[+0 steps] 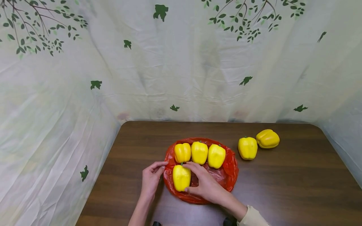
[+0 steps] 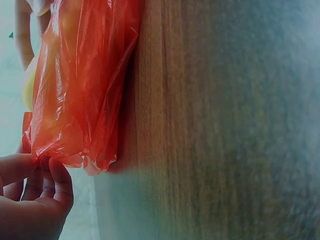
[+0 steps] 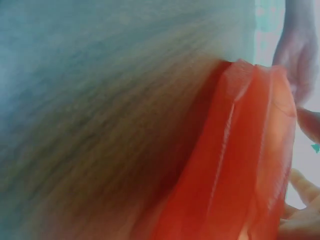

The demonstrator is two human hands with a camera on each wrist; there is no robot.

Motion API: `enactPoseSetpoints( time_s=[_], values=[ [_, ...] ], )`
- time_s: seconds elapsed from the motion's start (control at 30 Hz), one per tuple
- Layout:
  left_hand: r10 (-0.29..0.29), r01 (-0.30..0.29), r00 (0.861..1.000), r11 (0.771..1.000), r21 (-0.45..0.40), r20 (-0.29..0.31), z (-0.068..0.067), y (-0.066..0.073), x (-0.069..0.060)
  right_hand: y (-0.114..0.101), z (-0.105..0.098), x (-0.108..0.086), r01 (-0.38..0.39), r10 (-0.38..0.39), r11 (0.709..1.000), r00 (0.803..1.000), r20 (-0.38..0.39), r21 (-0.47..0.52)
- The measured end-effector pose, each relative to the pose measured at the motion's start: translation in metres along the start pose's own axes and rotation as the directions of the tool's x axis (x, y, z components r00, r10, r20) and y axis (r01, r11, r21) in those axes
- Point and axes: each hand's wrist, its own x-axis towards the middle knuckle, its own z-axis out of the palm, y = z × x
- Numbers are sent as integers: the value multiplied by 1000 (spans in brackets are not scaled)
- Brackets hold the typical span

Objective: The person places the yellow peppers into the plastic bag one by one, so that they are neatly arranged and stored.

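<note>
Pinching the left rim of a red plastic bag [image 1: 233, 168], a person's left hand [image 1: 151, 179] has its grip closed on a bit of film. The right hand [image 1: 204, 183], its grip parted lengthwise, spans a yellow bell pepper [image 1: 181, 179] at the bag's near left, in front of three more peppers [image 1: 199, 153]. A hard pull might tear the thin film; a loose hold might let the pepper roll. Bare lining gives room rightward, towards the bag's raised edge. Two further peppers [image 1: 247, 149] sit beyond, nearer the far edge of the bench [image 1: 285, 185].

Yellow peppers [image 1: 181, 178], red bag [image 1: 232, 171], brown wood-grained table [image 1: 297, 175]
</note>
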Motion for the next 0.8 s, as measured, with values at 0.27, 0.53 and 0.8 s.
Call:
enactPoseSetpoints(
  time_s=[0.27, 0.53, 0.8],
  values=[
    [-40, 40, 999, 999, -9, -3, -2, -2, -1, -4, -23, -16, -26, 39, 990, 994, -99, 135],
    [-50, 50, 999, 999, -3, 5, -3, 0, 1, 5, -51, -34, -10, 35, 995, 968, -248, 100],
    [-51, 51, 999, 999, -7, 9, 1, 2, 2, 23, -78, -56, -28, 27, 1000, 943, -331, 1]
  ],
)
